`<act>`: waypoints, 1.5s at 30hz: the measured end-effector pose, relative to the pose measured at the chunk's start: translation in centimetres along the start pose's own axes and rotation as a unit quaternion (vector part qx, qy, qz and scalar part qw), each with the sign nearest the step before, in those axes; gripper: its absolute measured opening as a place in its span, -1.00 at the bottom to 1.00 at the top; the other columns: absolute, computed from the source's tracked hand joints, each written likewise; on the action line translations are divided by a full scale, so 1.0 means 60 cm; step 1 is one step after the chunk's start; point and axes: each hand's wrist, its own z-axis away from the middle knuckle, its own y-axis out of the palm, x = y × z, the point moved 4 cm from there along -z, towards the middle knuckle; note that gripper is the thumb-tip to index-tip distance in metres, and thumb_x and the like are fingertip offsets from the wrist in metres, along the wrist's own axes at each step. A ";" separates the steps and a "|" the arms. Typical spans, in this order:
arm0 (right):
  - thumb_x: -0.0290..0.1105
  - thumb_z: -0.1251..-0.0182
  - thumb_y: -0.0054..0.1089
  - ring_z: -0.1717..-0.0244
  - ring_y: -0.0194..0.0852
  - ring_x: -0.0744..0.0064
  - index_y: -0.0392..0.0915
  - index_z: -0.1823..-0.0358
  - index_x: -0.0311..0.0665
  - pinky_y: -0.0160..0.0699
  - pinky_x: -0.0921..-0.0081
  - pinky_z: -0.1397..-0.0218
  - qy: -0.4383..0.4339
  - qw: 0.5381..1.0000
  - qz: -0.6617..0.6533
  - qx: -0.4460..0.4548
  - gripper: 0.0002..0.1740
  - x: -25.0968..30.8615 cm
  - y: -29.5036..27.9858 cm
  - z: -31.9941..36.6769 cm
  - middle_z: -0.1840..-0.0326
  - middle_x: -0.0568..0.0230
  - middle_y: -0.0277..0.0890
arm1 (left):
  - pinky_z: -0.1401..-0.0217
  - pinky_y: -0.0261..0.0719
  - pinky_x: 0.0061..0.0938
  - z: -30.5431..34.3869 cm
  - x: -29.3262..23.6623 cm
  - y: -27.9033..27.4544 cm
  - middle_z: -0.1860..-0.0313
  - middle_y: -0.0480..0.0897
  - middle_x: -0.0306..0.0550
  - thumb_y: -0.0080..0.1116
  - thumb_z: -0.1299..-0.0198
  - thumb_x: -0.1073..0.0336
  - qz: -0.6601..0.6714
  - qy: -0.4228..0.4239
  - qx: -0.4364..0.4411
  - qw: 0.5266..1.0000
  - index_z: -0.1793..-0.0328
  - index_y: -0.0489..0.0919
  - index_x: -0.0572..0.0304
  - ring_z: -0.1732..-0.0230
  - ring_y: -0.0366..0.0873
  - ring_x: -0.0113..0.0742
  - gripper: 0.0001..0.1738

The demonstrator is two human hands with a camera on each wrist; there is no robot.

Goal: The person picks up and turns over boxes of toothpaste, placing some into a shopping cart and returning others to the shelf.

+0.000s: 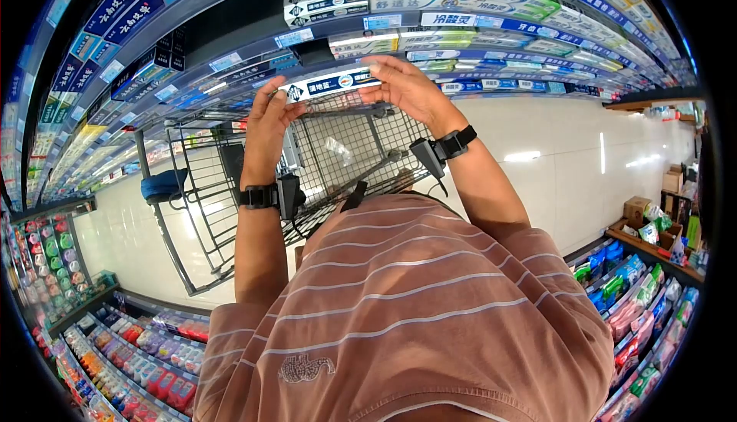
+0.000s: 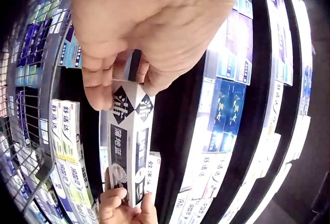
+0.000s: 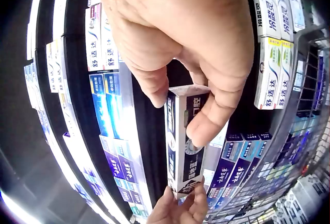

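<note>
Your carton [image 1: 330,84] looks like smooth, faintly glossy printed card; your shirt [image 1: 407,295] is matt cloth, its emblem [image 1: 307,369] rough-textured like stitching; the cart [image 1: 361,134] looks like metal wire, and the floor [image 1: 556,142] is smooth and polished, throwing back bright glare.

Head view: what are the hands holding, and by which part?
A slim black-and-white box, pinched at both ends: left hand at one, right hand at the other.
</note>
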 end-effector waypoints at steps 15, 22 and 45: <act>-0.43 -0.55 0.11 -0.30 0.54 0.26 0.30 -0.49 -0.34 0.67 0.31 -0.37 -0.043 0.998 -0.021 0.034 -0.46 -0.001 0.003 0.001 -0.32 0.04 0.47 | -0.31 0.57 -0.41 0.002 -0.001 0.003 -0.22 0.55 -0.20 0.02 -0.56 0.29 0.002 0.047 0.020 0.999 -0.45 0.45 0.15 -0.20 0.54 -0.40 -0.60; -0.10 -0.55 0.17 0.06 0.72 0.31 0.40 -0.36 -0.34 0.80 0.36 -0.05 0.006 0.999 0.031 -0.042 -0.45 -0.001 -0.005 0.001 -0.14 0.06 0.54 | -0.07 0.66 -0.47 0.001 -0.009 0.011 -0.08 0.63 -0.11 -0.02 -0.59 0.14 -0.075 -0.011 -0.021 0.997 -0.44 0.47 0.19 0.00 0.63 -0.38 -0.56; 0.32 -0.43 0.11 0.43 0.72 0.34 0.51 -0.10 -0.54 0.78 0.46 0.39 0.058 0.987 0.087 -0.122 -0.14 0.002 -0.035 -0.043 0.25 -0.09 0.68 | 0.10 0.60 -0.55 -0.052 -0.012 -0.003 -0.03 0.65 -0.21 0.18 -0.47 0.23 -0.166 -0.019 0.018 0.986 -0.43 0.51 0.17 0.06 0.63 -0.45 -0.54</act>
